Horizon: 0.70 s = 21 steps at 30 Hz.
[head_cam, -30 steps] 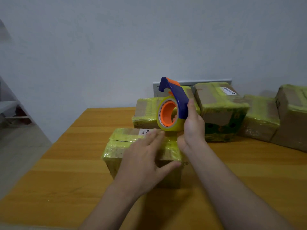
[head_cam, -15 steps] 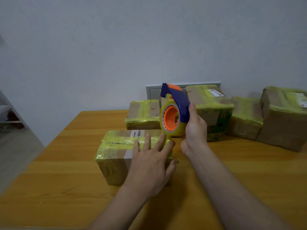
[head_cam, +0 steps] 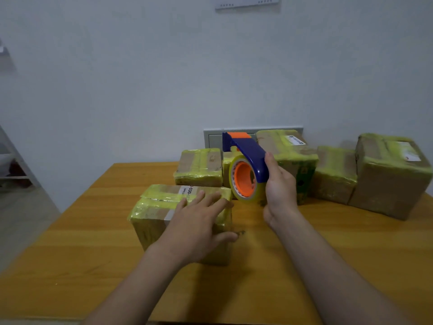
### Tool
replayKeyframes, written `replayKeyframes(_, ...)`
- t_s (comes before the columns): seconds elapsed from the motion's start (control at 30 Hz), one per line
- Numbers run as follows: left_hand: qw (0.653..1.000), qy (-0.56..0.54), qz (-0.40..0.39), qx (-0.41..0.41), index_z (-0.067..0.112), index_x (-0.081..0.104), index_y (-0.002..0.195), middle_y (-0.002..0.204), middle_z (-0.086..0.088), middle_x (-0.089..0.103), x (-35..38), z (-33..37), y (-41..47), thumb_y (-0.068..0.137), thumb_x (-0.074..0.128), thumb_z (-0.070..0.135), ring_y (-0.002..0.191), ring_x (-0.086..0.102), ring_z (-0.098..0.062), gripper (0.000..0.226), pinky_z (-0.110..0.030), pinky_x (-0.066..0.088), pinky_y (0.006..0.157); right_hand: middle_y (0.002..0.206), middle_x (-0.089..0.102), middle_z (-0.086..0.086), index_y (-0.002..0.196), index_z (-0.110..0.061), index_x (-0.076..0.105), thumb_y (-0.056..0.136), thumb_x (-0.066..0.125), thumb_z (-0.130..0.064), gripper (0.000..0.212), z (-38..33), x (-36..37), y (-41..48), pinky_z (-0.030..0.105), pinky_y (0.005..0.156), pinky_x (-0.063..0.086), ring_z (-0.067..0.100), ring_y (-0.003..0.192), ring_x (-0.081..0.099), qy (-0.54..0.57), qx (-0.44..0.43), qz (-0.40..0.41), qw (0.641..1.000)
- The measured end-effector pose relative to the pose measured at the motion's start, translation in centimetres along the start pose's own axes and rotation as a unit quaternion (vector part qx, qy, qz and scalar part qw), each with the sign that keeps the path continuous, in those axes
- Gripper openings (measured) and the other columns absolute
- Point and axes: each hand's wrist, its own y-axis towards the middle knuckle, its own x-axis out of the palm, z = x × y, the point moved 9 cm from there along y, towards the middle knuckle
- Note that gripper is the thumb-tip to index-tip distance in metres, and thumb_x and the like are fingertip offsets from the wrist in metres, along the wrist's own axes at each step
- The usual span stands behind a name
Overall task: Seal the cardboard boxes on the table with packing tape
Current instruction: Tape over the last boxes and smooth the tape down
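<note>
A cardboard box (head_cam: 154, 212) wrapped in yellow-green tape sits in the middle of the wooden table (head_cam: 70, 249). My left hand (head_cam: 196, 228) lies flat on its top right part, fingers straight and spread, thumb down the right side. My right hand (head_cam: 280, 191) grips the blue handle of a tape dispenser (head_cam: 246, 167) with an orange core and a yellowish tape roll. The dispenser hangs just right of the box's far right corner, close above the table.
Several more taped boxes stand along the table's back edge: a small one (head_cam: 199, 167) behind the near box, a taller one (head_cam: 295, 160) behind the dispenser, two more (head_cam: 335, 174) (head_cam: 393, 174) at the right. A grey wall panel (head_cam: 213, 139) is behind them.
The dispenser and my right hand have come off the box top and moved right and down beside it. My left hand stays flat on the box. The camera tilted up slightly.
</note>
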Motion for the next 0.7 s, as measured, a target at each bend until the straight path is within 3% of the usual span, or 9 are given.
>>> replayKeyframes(0.07,0.998,-0.055,0.029,0.006,0.048,0.044,0.139,0.161,0.021,0.032,-0.7,-0.4,-0.3,0.092,0.052,0.070,0.157,0.019,-0.015,0.053,-0.054,0.013,0.129,0.091,0.077,-0.005,0.110,-0.019,0.073,0.100,0.054,-0.046,0.034,-0.4,-0.1,0.2,0.020,0.067,0.049,0.010,0.093,0.069,-0.015,-0.009,-0.012,1.000)
replayKeyframes(0.13,0.993,-0.103,0.059,0.006,0.049,0.048,0.134,0.156,0.025,0.040,-1.1,-1.5,-0.9,0.095,0.061,0.057,0.155,0.022,-0.008,0.042,-0.052,0.010,0.129,0.091,0.076,-0.003,0.106,-0.019,0.073,0.100,0.056,-0.043,0.030,-0.9,0.0,0.2,0.021,0.067,0.048,0.011,0.092,0.068,-0.028,-0.019,-0.026,0.999)
replayKeyframes(0.27,0.978,-0.180,0.101,-0.014,0.049,0.050,0.131,0.137,0.032,0.056,-1.5,-5.2,-2.6,0.077,0.067,0.044,0.136,0.042,0.009,0.057,-0.051,0.002,0.129,0.078,0.075,-0.004,0.089,-0.020,0.076,0.099,0.059,-0.039,0.028,-1.1,1.1,0.3,0.027,0.073,0.049,0.011,0.082,0.066,-0.069,-0.034,-0.088,0.993)
replayKeyframes(0.37,0.967,-0.220,0.118,-0.043,0.047,0.063,0.120,0.136,0.033,0.057,-1.7,-8.5,-3.6,0.067,0.062,0.042,0.141,0.038,0.009,0.053,-0.057,0.002,0.128,0.075,0.074,0.000,0.083,-0.016,0.077,0.098,0.060,-0.037,0.031,-1.1,2.4,0.4,0.030,0.071,0.049,0.015,0.075,0.066,-0.105,-0.039,-0.146,0.983)
replayKeyframes(0.47,0.961,-0.226,0.130,-0.087,0.048,0.072,0.106,0.137,0.031,0.055,-2.3,-11.5,-4.7,0.063,0.065,0.029,0.137,0.044,0.002,0.047,-0.060,0.009,0.125,0.074,0.072,0.009,0.083,-0.002,0.074,0.098,0.061,-0.036,0.039,-1.2,4.3,0.1,0.030,0.065,0.048,0.021,0.069,0.064,-0.138,-0.049,-0.213,0.966)
replayKeyframes(0.6,0.959,-0.221,0.107,-0.143,0.047,0.075,0.105,0.133,0.026,0.057,-3.1,-14.3,-5.2,0.073,0.066,0.010,0.125,0.045,0.001,0.050,-0.059,0.021,0.124,0.064,0.070,-0.001,0.072,-0.013,0.073,0.097,0.062,-0.030,0.032,-0.8,7.2,-0.6,0.017,0.054,0.047,0.009,0.058,0.063,-0.162,-0.073,-0.295,0.939)
replayKeyframes(0.7,0.953,-0.236,0.096,-0.164,0.041,0.075,0.109,0.132,0.021,0.060,-4.0,-15.3,-5.4,0.079,0.062,-0.005,0.123,0.051,-0.002,0.057,-0.038,0.048,0.109,0.068,0.071,0.003,0.080,-0.010,0.075,0.094,0.067,-0.034,0.029,-0.4,9.0,-1.4,0.019,0.057,0.048,0.014,0.061,0.064,-0.170,-0.084,-0.349,0.918)
